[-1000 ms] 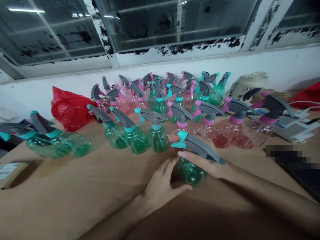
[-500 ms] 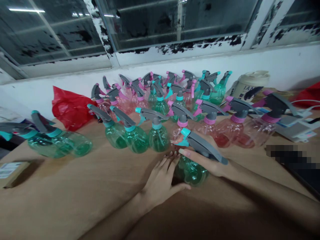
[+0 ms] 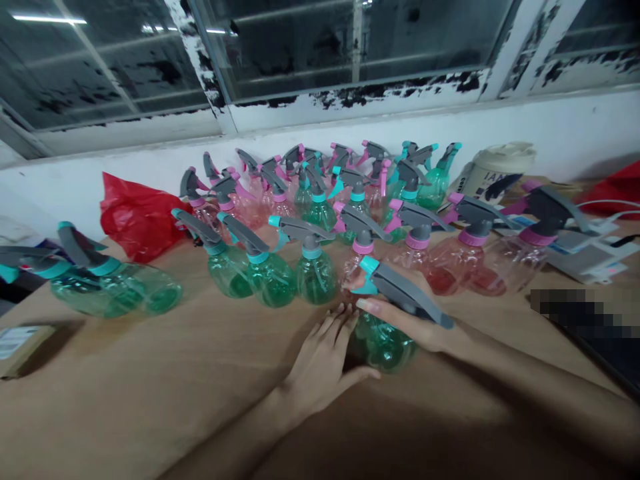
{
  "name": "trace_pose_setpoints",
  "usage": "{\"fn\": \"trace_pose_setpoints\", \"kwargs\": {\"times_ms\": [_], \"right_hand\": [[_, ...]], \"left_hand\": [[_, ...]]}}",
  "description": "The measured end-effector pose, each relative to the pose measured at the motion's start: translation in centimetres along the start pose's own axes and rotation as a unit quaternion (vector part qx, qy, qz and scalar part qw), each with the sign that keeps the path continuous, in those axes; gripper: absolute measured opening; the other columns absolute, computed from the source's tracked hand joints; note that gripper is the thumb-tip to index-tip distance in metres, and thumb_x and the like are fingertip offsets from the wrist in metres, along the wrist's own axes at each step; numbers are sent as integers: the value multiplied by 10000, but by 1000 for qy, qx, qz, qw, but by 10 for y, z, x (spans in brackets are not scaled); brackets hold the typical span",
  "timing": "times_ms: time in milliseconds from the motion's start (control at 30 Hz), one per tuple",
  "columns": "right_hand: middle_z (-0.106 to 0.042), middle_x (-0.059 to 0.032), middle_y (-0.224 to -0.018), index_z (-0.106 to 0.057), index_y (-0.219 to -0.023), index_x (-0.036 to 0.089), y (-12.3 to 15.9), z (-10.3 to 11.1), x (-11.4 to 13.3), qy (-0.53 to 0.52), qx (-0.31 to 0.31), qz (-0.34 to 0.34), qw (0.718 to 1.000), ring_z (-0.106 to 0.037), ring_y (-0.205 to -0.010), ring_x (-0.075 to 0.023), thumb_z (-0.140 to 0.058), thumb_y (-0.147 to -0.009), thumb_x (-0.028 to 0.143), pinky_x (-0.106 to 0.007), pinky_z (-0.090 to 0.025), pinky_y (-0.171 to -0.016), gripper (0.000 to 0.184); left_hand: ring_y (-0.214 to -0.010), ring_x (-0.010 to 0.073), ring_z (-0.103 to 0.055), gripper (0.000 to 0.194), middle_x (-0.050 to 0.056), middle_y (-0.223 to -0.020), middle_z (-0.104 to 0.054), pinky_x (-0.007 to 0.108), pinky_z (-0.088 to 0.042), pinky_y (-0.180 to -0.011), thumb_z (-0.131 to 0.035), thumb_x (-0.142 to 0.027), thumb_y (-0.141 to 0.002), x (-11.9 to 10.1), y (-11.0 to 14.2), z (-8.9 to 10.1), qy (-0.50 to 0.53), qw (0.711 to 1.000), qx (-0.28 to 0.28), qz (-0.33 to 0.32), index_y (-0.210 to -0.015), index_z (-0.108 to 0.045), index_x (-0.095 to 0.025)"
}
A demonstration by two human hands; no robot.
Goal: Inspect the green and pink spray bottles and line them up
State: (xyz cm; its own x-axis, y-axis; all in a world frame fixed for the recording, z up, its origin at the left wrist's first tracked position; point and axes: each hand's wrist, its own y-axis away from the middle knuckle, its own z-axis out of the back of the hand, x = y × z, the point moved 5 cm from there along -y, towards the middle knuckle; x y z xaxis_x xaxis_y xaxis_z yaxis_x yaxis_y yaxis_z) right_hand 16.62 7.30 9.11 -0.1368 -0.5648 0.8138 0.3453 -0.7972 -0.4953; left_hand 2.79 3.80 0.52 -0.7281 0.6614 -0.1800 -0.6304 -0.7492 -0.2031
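One green bottle [image 3: 387, 348], clasped by the right hand [image 3: 423, 330], adjoins the spread left hand [image 3: 321, 359].

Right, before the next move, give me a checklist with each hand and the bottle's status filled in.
1. Right hand wrapped around the upper part of the near green spray bottle, under its spray head: ok.
2. Left hand beside the bottle, fingers spread and thumb towards its base: ok.
3. Left hand's contact with the bottle: cannot tell, the angle leaves it unclear.
4. Spray head fully seated on the neck: cannot tell, the right hand hides the joint.
5. Teal nozzle turned away from the right forearm: ok.
6. Cardboard box away from both hands, at the left edge: ok.
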Motion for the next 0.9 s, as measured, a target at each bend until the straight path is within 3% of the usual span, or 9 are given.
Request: {"fn": "trace_pose_setpoints", "kwargs": {"times_ms": [200,367,533,733,900], "right_hand": [[-658,-16,-885,-629,-1095,227,4,-2,-8,-30,4,-25,999,-603,-724,-151,-668,-802,346,-322,-506,-707,318],[-651,-9,-796,-643,-1061,225,2,0,-4,-1,-8,-24,1000,-618,-722,-176,-674,-784,366,-362,-510,-757,312],[-658,-3,-770,-633,-1125,229,1,-1,-4,6,7,-12,1000,-628,-688,-174,-684,-774,376,-332,-515,-674,385],[-619,1,-722,-648,-1050,210,1,0,-4,6,-7,5,1000,-571,-598,-152,-701,-763,363,-313,-493,-582,329],[-616,1,-739,-633,-1109,213,2,-2,-7,4,-1,-19,1000,-555,-569,-138,-691,-778,356,-308,-493,-568,365]], "left_hand": [[-1356,321,-340,822,230,-1409,-438,497,-399,-1027,-364,-682,-893,-1,2,1,3,1000,-12,-4,-1417,-290,-52],[-1367,322,-315,807,226,-1432,-407,505,-381,-1040,-364,-684,-893,1,3,-1,14,1000,-11,4,-1415,-287,-73],[-1367,322,-316,828,240,-1424,-412,490,-373,-1048,-383,-685,-884,2,3,-3,10,1000,-4,7,-1403,-305,-44],[-1361,328,-327,818,234,-1422,-419,506,-397,-1027,-396,-676,-884,1,3,-2,11,1000,-8,5,-1411,-305,-57],[-1356,325,-337,823,232,-1416,-427,495,-390,-1035,-368,-684,-887,1,3,-4,7,1000,-14,1,-1412,-303,-54]]}}
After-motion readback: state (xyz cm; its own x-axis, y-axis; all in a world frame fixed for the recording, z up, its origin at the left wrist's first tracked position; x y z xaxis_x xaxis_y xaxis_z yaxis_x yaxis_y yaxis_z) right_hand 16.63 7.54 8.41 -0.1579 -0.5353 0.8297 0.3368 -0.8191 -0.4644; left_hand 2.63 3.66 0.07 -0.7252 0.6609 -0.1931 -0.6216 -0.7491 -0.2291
